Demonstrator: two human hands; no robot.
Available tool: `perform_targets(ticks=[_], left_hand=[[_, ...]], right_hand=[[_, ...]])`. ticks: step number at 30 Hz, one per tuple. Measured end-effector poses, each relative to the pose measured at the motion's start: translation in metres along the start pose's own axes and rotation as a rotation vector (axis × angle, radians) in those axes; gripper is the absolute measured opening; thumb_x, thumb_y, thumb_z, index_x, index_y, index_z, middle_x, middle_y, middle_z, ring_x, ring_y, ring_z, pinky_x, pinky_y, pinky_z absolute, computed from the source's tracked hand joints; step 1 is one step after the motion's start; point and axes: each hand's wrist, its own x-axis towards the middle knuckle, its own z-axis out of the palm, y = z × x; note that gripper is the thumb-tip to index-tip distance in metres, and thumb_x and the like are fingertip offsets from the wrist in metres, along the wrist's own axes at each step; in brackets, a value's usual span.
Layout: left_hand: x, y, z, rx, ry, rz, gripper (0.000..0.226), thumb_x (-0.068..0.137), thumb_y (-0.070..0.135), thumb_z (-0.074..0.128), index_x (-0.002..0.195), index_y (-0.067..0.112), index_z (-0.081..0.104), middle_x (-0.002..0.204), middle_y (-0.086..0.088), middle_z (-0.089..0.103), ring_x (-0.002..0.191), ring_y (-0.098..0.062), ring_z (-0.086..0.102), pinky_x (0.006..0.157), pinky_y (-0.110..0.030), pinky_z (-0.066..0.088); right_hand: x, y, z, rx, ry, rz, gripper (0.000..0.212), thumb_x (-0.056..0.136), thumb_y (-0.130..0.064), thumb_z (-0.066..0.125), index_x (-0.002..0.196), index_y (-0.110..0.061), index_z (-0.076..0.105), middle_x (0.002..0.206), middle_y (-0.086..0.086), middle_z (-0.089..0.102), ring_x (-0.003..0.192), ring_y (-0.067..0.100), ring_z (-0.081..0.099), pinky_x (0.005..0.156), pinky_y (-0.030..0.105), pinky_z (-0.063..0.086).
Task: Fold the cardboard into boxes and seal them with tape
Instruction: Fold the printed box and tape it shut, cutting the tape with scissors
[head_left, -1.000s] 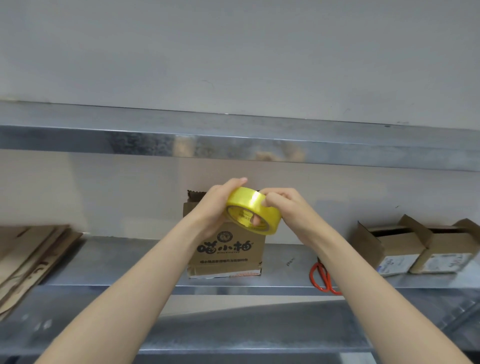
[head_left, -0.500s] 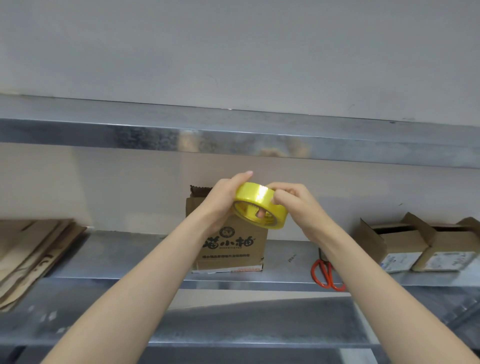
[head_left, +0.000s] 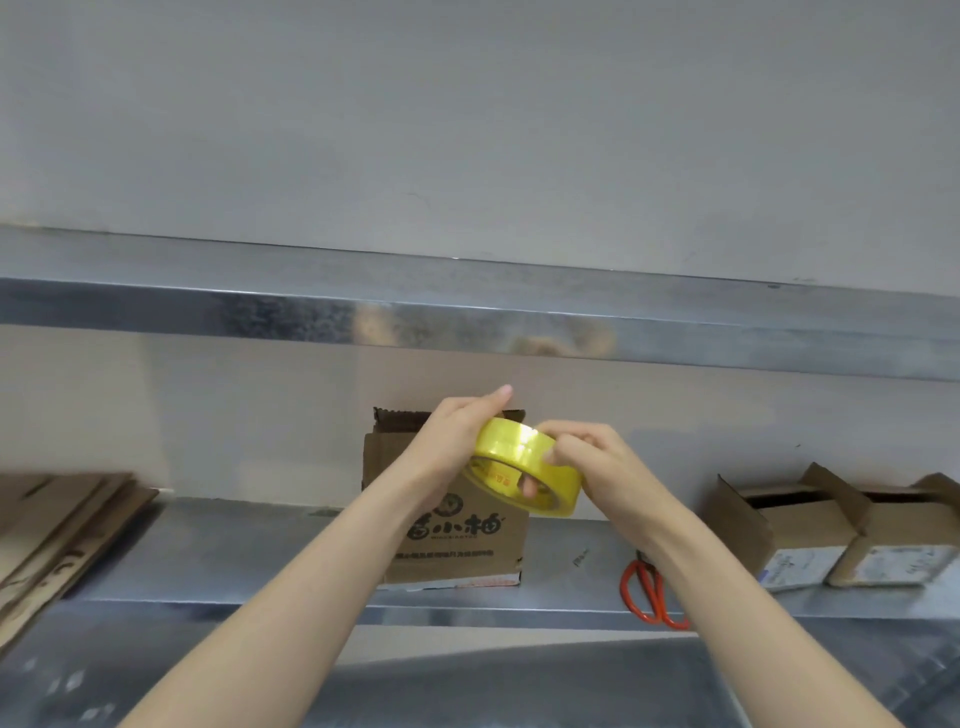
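- While my left hand (head_left: 447, 447) grips the translucent yellow roll of tape (head_left: 511, 441), my right hand (head_left: 597, 467) pinches its rim, probably to find the loose end.
- The roll is held in the air, before the brown printed cardboard box (head_left: 467, 551) at the steel shelf's (head_left: 234, 561) front edge.
- Next I should peel a strip free.

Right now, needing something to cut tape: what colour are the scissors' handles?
Scissors handles: orange-red, in head view.

On the lower shelf (head_left: 234, 561), left to right: a stack of flat cardboard (head_left: 57, 530) at the far left, a middle box (head_left: 467, 551) upright near the wall (head_left: 260, 415), scissors (head_left: 649, 592) at the front lip well to its right, then a small box (head_left: 779, 525) with an end box (head_left: 904, 540) touching its right side. Before the middle box, raised and tilted: a tape roll (head_left: 519, 467), gripped between left hand (head_left: 452, 441) and right hand (head_left: 597, 467). Overhead, an upper shelf (head_left: 467, 312) across the whole width.
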Motion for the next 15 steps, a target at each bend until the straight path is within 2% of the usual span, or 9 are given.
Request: perform_targets(ticks=[5,8,9,11,13,15], left_hand=[[-0.002,0.001,0.001,-0.213,-0.022,-0.141,0.056,0.097,0.031,0.052,0.042,0.021,0.054,0.047,0.006,0.044,0.043,-0.009,0.044,0.051,-0.027,0.033],[-0.003,0.001,0.001,-0.302,-0.019,-0.21,0.046,0.096,0.031,0.054,0.051,0.021,0.055,0.052,0.001,0.046,0.047,-0.013,0.046,0.055,-0.029,0.035],[-0.002,0.002,0.0,-0.251,-0.002,-0.17,0.043,0.096,0.031,0.053,0.055,0.02,0.053,0.053,0.001,0.044,0.048,-0.012,0.044,0.055,-0.029,0.034],[0.0,0.003,-0.002,0.035,0.008,0.014,0.042,0.098,0.035,0.05,0.061,0.015,0.05,0.057,0.001,0.042,0.052,-0.011,0.04,0.056,-0.029,0.031],[0.0,0.006,-0.001,0.3,-0.037,0.157,0.052,0.093,0.053,0.048,0.063,0.012,0.05,0.062,-0.001,0.043,0.058,-0.012,0.04,0.059,-0.03,0.031],[0.0,0.005,0.003,0.423,-0.06,0.174,0.056,0.087,0.062,0.05,0.059,0.013,0.046,0.061,-0.002,0.043,0.058,-0.014,0.04,0.059,-0.031,0.031]], right_hand=[[0.0,0.0,-0.007,0.019,-0.076,0.009,0.03,0.069,-0.014,0.044,0.081,-0.005,0.071,0.067,0.009,0.068,0.068,0.016,0.06,0.071,0.032,0.046],[-0.002,-0.003,-0.007,0.06,-0.061,0.034,0.03,0.07,-0.015,0.045,0.081,0.0,0.068,0.066,0.01,0.066,0.062,0.017,0.061,0.065,0.028,0.048],[-0.002,-0.005,-0.005,0.054,-0.035,0.049,0.027,0.071,-0.016,0.047,0.08,-0.001,0.068,0.064,0.011,0.066,0.058,0.016,0.059,0.062,0.027,0.049],[0.001,-0.006,0.003,-0.014,0.047,0.087,0.018,0.077,-0.017,0.052,0.07,-0.006,0.065,0.06,0.01,0.065,0.053,0.016,0.056,0.06,0.027,0.048],[0.004,-0.005,0.012,-0.076,0.112,0.118,0.022,0.079,-0.019,0.056,0.058,-0.013,0.06,0.056,0.008,0.063,0.049,0.014,0.055,0.058,0.025,0.046],[0.005,-0.004,0.018,-0.097,0.102,0.123,0.02,0.078,-0.019,0.054,0.059,-0.014,0.06,0.055,0.007,0.062,0.049,0.012,0.058,0.053,0.021,0.045]])
